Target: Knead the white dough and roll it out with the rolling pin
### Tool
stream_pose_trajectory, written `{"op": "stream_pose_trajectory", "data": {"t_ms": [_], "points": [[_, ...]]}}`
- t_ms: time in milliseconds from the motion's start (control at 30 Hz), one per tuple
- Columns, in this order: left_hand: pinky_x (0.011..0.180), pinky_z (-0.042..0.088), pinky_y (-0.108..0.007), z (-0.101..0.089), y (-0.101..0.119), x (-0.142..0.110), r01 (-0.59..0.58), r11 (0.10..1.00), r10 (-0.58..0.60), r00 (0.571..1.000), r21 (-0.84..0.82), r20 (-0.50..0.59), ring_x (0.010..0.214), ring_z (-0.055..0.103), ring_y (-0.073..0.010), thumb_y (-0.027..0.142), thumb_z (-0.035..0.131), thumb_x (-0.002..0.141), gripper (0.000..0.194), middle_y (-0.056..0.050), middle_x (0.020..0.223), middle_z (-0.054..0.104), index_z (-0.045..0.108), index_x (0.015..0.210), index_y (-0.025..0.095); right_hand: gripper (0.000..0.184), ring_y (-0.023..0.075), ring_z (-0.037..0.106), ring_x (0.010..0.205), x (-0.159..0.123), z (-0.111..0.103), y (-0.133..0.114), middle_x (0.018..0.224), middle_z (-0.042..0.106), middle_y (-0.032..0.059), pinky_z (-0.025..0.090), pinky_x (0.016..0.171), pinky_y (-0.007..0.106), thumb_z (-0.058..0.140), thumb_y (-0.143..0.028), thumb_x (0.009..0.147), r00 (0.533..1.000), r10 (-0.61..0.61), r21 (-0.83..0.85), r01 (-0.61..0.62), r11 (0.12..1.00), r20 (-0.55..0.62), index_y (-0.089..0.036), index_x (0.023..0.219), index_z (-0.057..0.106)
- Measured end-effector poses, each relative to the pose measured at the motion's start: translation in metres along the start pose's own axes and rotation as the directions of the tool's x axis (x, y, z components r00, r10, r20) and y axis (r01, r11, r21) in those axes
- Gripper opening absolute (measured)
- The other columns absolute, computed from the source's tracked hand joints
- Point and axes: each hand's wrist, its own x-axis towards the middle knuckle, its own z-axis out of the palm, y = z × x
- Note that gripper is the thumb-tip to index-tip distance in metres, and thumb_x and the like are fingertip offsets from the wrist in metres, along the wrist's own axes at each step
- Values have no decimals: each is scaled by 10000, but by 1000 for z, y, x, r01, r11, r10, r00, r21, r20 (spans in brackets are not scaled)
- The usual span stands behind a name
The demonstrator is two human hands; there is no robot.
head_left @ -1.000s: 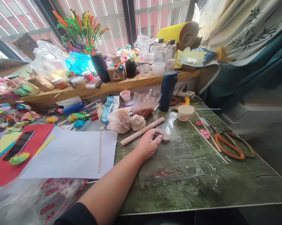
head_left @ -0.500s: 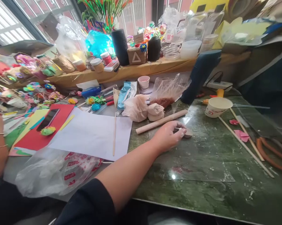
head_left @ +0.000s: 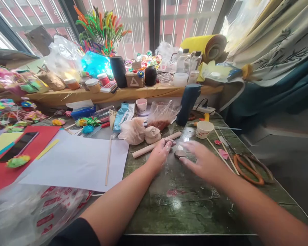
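Since the earlier frames, the left hand [head_left: 159, 152] has drawn back from the pale, round, flat piece of clay-like material [head_left: 179, 153], and the right hand [head_left: 203, 160] has come into view. With 12 o'clock pointing away from the person, the left hand is at 9 o'clock from the clay piece, a small gap between them. Its grip is curled, thumb and forefinger pressed together at the tips; whether anything is pinched there, I cannot tell. At 3 o'clock, the right hand's grip is spread, thumb and fingers parted beside the piece; motion blur hides whether they touch it.

The piece is on a clear plastic sheet [head_left: 187, 181] laid over the green marbled bench [head_left: 220, 215]. A smooth, pale wooden rod [head_left: 143, 150] lies slantwise toward 10 o'clock, partly behind the left hand. Just beyond the rod are an off-white, crumpled lump [head_left: 152, 135] and a pinkish, translucent bag [head_left: 133, 132]. Farther off, a dark blue bottle [head_left: 188, 105] stands near 12 o'clock and a white paper cup [head_left: 204, 131] between 1 and 2 o'clock. Orange-handled scissors [head_left: 248, 170] lie toward 3 o'clock, while a large white paper sheet [head_left: 74, 164] spreads out at 9 o'clock.
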Motion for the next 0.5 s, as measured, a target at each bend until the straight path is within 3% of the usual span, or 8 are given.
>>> {"op": "stream_pose_trajectory", "data": {"t_ms": [67,167,233,300,333,400,467,500], "points": [[1066,480,-431,-1,0,0,-6,1000,5,1000,-9,-22,1174,651,-257,577,556,965,398,-111,1184,718,636,1080,204,463,354,580,1240,2,16,1,1331,660,124,440,1071,552,694,-313,880,997,2,-124,7,992,73,-262,1337,647],[1054,486,-430,-2,1,1,13,1000,-13,999,2,-50,1161,654,-253,562,564,962,387,-115,1192,716,635,1087,203,271,332,630,1079,1,33,8,1138,718,139,475,985,529,619,-258,908,993,42,-158,-24,987,113,-215,1157,717],[1048,489,-429,-2,3,1,25,1000,-25,998,3,-61,1157,653,-256,547,587,950,371,-117,1191,717,636,1076,201,214,306,636,1013,-1,33,10,1061,726,117,483,973,501,626,-299,919,994,75,-5,-74,997,86,-221,1091,726],[1051,486,-427,-1,5,2,28,1000,-28,998,-1,-58,1168,647,-262,530,604,942,351,-116,1180,720,641,1060,201,275,287,644,1021,-4,30,7,1091,728,97,494,985,477,689,-377,896,976,216,318,-205,926,3,-238,1132,711],[1052,484,-427,-1,6,2,28,1000,-28,998,2,-52,1170,645,-264,524,605,942,344,-113,1171,722,646,1054,201,326,274,657,1020,-5,28,3,1114,730,86,512,977,461,716,-418,881,946,325,531,-269,804,-12,-248,1158,698],[1048,484,-429,-1,9,1,29,999,-28,999,22,-45,1153,644,-265,517,609,937,339,-107,1150,723,658,1046,199,369,236,693,973,-7,27,-4,1117,739,69,563,923,411,732,-478,870,862,498,871,-317,376,99,-246,1154,688],[1035,489,-434,-1,11,1,29,999,-27,999,44,-46,1120,644,-265,512,612,931,341,-106,1141,718,666,1041,194,302,197,717,906,-9,29,-10,1069,753,54,604,856,357,729,-442,882,813,522,958,-286,-30,259,-228,1094,700],[1030,491,-436,-1,12,1,28,998,-25,999,48,-46,1111,643,-264,510,612,929,340,-106,1143,716,667,1038,192,259,181,722,883,-9,30,-12,1045,758,46,616,828,333,727,-396,889,802,510,951,-274,-147,310,-222,1080,706]]}}
